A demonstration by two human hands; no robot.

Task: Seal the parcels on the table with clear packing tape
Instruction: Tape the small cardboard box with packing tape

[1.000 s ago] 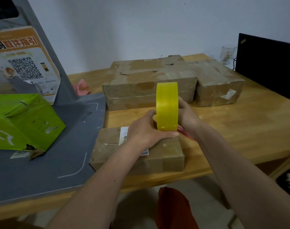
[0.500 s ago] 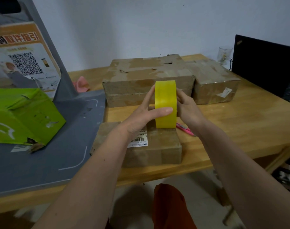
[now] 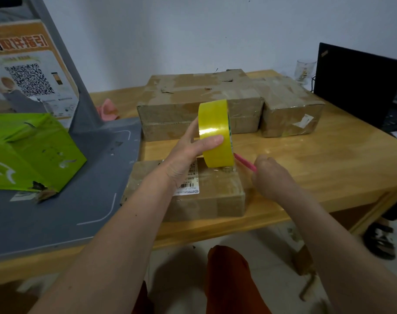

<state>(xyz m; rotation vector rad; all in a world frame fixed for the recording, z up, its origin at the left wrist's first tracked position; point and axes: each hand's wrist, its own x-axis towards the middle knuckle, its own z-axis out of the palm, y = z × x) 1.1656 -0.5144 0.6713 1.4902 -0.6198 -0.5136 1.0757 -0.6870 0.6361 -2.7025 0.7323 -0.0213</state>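
Two bare forearms reach forward from the bottom edge over a wooden table (image 3: pixel 306 168). Nearest on it lies a small brown cardboard parcel (image 3: pixel 215 196) with a white shipping label (image 3: pixel 188 182); a barcode shows on the label, but its print is too small to read and the left wrist covers part of it. The left hand (image 3: pixel 186 155) grips a yellow-tinted roll of packing tape (image 3: pixel 215 134), held upright on edge above the parcel's far side, thumb across the outer face and fingers (image 3: pixel 194 128) behind the roll. A clear strip appears to run from the roll down to the parcel top, though glare makes this hard to judge. The right hand (image 3: pixel 270 175) is clenched around a thin pink tool (image 3: pixel 245 162), just right of the roll; only its shaft shows. To the left, a grey mat (image 3: pixel 57 211) carries a crumpled green parcel bag (image 3: pixel 30 150). Farther back sit a large taped carton (image 3: pixel 199 107) and a smaller taped carton (image 3: pixel 290 112), touching side by side. Behind the bag stands a poster (image 3: pixel 30 71) with a QR code and mirrored orange Chinese characters. At far right are a drinking glass (image 3: pixel 305 70) and a black laptop (image 3: pixel 360 85), cut off by the edge.
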